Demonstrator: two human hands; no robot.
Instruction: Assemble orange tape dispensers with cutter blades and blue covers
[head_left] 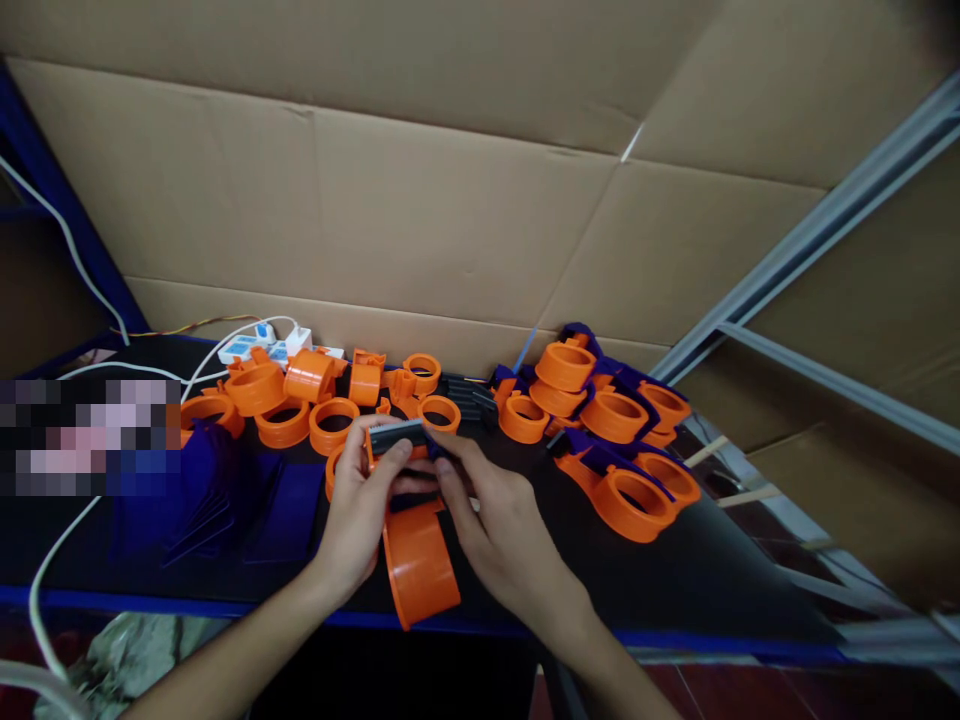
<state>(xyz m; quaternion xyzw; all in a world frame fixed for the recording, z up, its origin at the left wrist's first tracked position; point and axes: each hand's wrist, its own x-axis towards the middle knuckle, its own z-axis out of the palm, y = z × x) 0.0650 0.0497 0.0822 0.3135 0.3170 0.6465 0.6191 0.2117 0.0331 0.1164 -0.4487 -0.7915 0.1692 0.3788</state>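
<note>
Left of the held orange piece [421, 570]: dark blue sheets [289, 512]. Behind-left of it: loose orange rings [309, 377]. Left hand [356, 505] grips the piece's upper end, thumb on the black strip [390, 437] there. Piece lies between hands. Right hand [499, 500]: fingers narrowed at strip's right end; grip, cannot tell. Right of piece: orange-and-blue assemblies [613, 432], piled.

No text, brand, number or sign can be read on the foremost orange holder [424, 570], the white power strip [237, 349] or the cardboard wall [420, 220].
</note>
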